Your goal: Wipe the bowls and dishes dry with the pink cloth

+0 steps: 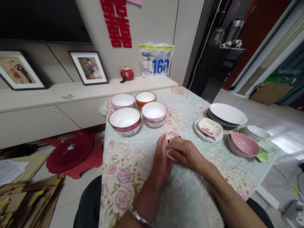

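Note:
A small white dish with a pink rim and dark markings inside (173, 134) is held up over the front middle of the table. My left hand (161, 153) grips it from the left side and below. My right hand (187, 153) reaches over it from the right, its fingers bent and pressed together against the inside. Whatever those fingers pinch, if anything, is hidden. Beyond my hands stand stacked bowls: a red-rimmed pair (154, 113), a dark-rimmed pair (124, 118), an orange pair (145, 97) and a pink-rimmed stack (123, 101).
On the right are small plates topped by a squarish dish (210, 127), large white plates (228, 113), pink bowls (245, 144) and small white bowls (258, 132). A floral tablecloth (125, 177) covers the table. Behind is a ledge (90, 93); a red stool (71, 152) is at left.

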A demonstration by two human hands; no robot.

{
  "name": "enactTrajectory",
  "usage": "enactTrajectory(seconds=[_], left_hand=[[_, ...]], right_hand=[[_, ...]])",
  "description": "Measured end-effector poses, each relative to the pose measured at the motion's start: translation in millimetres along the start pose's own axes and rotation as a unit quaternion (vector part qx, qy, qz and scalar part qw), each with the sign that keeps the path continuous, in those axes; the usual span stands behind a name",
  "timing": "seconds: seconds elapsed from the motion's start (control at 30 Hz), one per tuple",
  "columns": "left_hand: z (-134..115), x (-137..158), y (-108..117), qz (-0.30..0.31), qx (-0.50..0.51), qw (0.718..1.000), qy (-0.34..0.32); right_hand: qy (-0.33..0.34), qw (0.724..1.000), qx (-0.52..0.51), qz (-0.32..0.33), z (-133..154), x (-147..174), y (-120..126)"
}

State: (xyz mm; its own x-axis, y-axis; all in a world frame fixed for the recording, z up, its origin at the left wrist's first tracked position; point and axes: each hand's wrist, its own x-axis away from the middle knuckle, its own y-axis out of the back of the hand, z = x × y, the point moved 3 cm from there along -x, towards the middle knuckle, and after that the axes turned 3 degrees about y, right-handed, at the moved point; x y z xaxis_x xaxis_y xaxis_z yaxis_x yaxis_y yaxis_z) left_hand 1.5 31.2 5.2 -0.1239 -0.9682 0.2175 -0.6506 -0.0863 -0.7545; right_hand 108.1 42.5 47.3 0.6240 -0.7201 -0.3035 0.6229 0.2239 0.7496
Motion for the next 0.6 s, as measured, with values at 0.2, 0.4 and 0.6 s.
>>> enactTrajectory(seconds=[0.2,0.4,0.6], left_hand=[[-5.6,-1.3,-0.1,-0.022,-0.038,0.998,-0.045],[-1.7,0.8,-0.1,-0.017,-0.075,0.996,-0.033],[-1.1,1.9,7.6,0.005,-0.214,0.969,-0.122]], right_hand=[[-0.054,0.975,0.208,0.05,-3.6,-1.0,0.0],[-0.055,0.938,0.34,-0.049,-10.9,-1.3,-5.5],[-0.169,0.971,0.171,-0.011,-7.6,2.0,-5.6]])
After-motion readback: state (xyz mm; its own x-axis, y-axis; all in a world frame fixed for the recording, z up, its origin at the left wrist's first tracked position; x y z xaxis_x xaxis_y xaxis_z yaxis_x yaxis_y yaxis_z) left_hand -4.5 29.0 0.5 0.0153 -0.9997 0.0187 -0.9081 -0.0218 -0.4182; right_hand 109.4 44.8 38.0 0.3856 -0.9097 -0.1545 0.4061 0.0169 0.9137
